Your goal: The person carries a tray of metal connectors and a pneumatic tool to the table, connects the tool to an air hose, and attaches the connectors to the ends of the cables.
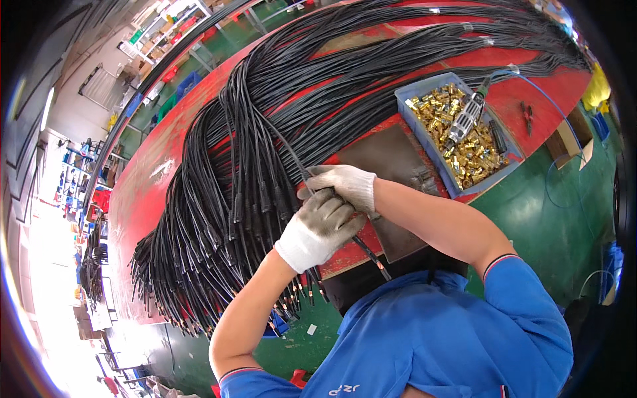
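The left hand (320,229) and right hand (345,186), in 2 white gloves with greyed fingers, meet near the middle of the frame, touching. The left is curled into a loose fist; the right closes just above it, its fingers bent around a black cable (365,251). The left seems to grip that same cable, though the gloves hide the exact hold. The cable comes down from the upper left, passes into the hands and shows again below them, its coppery end pointing to the lower right.

The step in hand looks like handling 1 cable apart from the large bundle (249,142) that fans across the red table (142,179) at left and top. The next move, I judge, calls for a steady hold near the cable's lower end, with the bare tip kept clear of the gloves.

At the upper right, a blue bin (426,151) holds brass fittings (474,162), with a grey power tool (468,116) lying across them.
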Tool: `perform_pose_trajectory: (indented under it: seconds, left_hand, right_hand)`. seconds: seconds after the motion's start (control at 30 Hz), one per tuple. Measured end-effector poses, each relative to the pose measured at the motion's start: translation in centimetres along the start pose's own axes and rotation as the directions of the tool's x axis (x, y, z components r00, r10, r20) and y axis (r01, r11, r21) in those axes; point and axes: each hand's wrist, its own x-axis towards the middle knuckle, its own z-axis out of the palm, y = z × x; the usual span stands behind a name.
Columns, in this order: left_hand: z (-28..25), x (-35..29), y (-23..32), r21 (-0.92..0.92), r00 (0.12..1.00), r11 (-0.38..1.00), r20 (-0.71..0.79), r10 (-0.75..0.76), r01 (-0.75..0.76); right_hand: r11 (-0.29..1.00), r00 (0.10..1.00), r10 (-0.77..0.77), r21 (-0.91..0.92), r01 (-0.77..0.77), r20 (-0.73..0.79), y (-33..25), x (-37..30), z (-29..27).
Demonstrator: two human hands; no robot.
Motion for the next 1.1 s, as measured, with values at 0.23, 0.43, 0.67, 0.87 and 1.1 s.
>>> perform_pose_trajectory:
  seconds: [0.23, 0.43, 0.67, 0.87, 1.1]
  left_hand:
    - [-0.6, -0.5, -1.5, 0.121, 0.909, 0.981, 0.372, -0.189, 0.155]
    - [-2.3, -2.3, -2.4, 0.198, 0.846, 0.914, 0.348, -0.404, 0.355]
    - [-2.5, -2.5, -0.6, 0.179, 0.797, 0.856, 0.311, -0.517, 0.485]
    - [-1.9, -1.1, -0.7, -0.071, 0.856, 0.877, 0.269, -0.442, 0.475]
    - [-4.0, -2.3, 1.2, -0.038, 0.896, 0.943, 0.325, -0.301, 0.331]
  right_hand:
    - [0.851, 0.977, -0.209, -0.500, 0.161, -0.040, -1.6, -2.2, -3.0]
    - [0.169, 0.890, -0.375, -0.925, 0.340, 0.259, -1.5, -7.7, -4.9]
    - [-0.379, 0.851, -0.360, -0.893, 0.241, 0.382, 1.2, -7.3, -3.5]
    - [-0.447, 0.861, -0.341, -0.871, 0.204, 0.377, 1.0, -7.5, -3.5]
    - [-0.175, 0.965, -0.072, -0.956, 0.237, 0.252, 0.9, -12.0, -1.4]
